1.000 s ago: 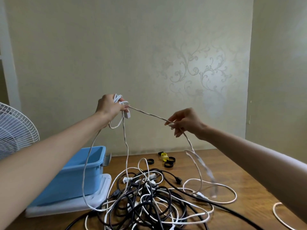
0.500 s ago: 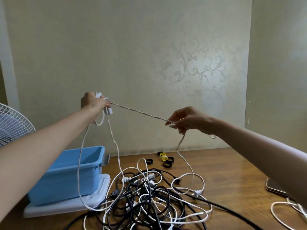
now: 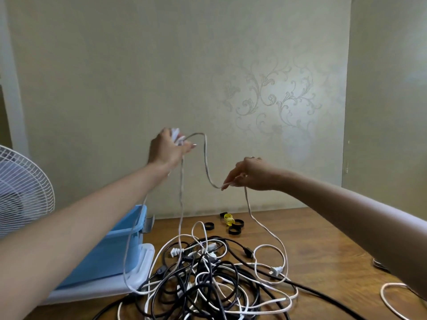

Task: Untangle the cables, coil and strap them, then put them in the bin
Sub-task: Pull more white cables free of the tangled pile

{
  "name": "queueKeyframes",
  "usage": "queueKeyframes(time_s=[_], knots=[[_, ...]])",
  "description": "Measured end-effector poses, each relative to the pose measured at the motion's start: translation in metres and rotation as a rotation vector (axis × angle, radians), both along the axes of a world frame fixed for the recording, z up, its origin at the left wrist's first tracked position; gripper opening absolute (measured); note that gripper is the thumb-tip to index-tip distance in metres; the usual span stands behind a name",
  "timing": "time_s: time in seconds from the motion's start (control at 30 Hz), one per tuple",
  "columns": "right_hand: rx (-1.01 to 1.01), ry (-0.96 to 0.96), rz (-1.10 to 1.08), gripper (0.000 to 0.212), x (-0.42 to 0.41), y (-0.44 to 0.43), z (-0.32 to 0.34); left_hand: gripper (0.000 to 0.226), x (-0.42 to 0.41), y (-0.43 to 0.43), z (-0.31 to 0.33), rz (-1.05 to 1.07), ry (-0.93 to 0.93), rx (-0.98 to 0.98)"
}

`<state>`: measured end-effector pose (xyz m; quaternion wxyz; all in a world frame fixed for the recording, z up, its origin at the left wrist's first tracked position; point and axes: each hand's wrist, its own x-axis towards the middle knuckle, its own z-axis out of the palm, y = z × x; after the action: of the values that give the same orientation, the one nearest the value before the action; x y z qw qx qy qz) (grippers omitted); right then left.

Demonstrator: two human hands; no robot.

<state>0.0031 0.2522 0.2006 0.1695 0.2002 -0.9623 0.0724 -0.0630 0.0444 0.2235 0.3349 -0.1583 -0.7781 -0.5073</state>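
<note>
Left hand and right hand are raised in front of a pale patterned wall, well apart, with one white cable running slack between them. The left hand, the higher of the two, is closed round a small bunch of loops of that cable. The right hand is lower and pinches the same cable between thumb and fingertips.

Below them is a brown wooden table. A white fan stands at the far left edge, partly cut off. A blue bin sits on the left of the table, upright on a white lid that lies flat beneath it. Just right of the bin, a tangle of black and white cables lies heaped on the wood, touching the lid's edge.

The white cable rises from the left fist, bends over and sags to the right-hand pinch. From the fist two strands hang down: one drops into the tangle, the other swings in a long loop in front of the bin. From the pinch the cable falls to the table and curls into a loop at the tangle's right side, near a white plug.

Behind the tangle, near the wall, lie several black ring-shaped straps and a yellow one
</note>
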Motion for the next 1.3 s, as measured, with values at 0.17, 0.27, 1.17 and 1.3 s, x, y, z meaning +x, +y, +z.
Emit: queueKeyframes(time_s=[0.17,0.27,1.17,1.3], knots=[[0.223,-0.093,-0.021,0.05,0.003,-0.008,0.001,0.023,0.001,0.024,0.01,-0.044,-0.058,0.327],[0.536,-0.129,-0.122,0.042,0.004,0.012,-0.004,0.012,-0.004,0.01,0.016,-0.157,-0.343,0.485],[-0.209,0.794,0.016,0.065,-0.02,-0.007,-0.047,0.031,0.03,0.034,-0.066,-0.557,-0.282,0.041],[-0.385,0.989,-0.227,0.04,-0.019,-0.013,-0.076,0.02,0.028,0.034,-0.075,-0.448,-0.23,0.172]])
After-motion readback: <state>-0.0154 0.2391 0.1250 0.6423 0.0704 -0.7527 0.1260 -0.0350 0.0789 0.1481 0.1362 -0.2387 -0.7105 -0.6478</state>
